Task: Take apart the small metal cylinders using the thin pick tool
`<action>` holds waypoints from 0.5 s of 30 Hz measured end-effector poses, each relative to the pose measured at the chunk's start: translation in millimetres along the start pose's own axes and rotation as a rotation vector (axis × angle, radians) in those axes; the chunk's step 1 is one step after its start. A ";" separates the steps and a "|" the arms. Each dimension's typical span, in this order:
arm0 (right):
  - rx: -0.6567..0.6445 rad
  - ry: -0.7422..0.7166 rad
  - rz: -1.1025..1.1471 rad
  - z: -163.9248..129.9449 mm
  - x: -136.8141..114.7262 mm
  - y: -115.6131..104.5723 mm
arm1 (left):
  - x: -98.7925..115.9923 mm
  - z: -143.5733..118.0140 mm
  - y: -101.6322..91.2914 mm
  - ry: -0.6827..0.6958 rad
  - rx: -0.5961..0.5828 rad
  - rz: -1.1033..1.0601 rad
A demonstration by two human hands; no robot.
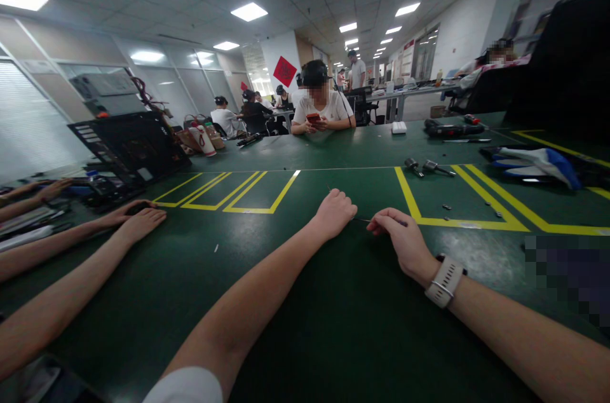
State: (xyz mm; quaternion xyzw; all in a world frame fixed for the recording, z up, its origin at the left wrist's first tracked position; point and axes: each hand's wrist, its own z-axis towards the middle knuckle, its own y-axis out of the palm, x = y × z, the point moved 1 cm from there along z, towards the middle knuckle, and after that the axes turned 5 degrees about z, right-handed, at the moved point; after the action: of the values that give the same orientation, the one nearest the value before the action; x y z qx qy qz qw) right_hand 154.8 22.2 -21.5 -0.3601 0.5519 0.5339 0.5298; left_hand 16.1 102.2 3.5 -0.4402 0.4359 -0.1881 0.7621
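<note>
My left hand [336, 213] is closed in a fist just above the green table [286, 276]. What its fingers hold is hidden, though a thin tip pokes out past the knuckles. Facing it, my right hand [398, 238] pinches a thin metal rod [362, 220]. The rod spans the gap between both hands, and its far end meets my left fist. A dark end shows by the right fingers; the tool's exact kind is unclear. Right of my hands, several small metal pieces [447, 206] lie inside a yellow-taped box [476, 223].
Two metal chuck-like parts [431, 166] lie beyond the small pieces. A power drill [452, 129], a glove [548, 164] and a white box [399, 128] sit farther back. At left, another person's hands [138, 222] rest near black equipment [138, 149]. A person [324, 104] opposite holds a phone.
</note>
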 end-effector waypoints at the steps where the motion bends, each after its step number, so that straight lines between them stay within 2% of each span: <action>1: -0.005 0.002 -0.003 -0.1 0.2 -0.1 | 0.3 0.2 0.1 0.027 0.003 0.022; 10: -0.023 -0.006 -0.006 1.5 3.3 -2.7 | -3.1 -1.1 6.4 0.064 0.086 0.096; 15: -0.020 -0.007 -0.003 1.4 3.1 -2.2 | -3.9 -1.2 8.7 0.123 0.081 0.123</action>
State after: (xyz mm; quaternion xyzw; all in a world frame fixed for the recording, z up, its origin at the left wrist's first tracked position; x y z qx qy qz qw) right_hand 156.6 23.8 -24.8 -0.3644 0.5439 0.5399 0.5290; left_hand 12.2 108.9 -2.1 -0.3689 0.5000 -0.1851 0.7613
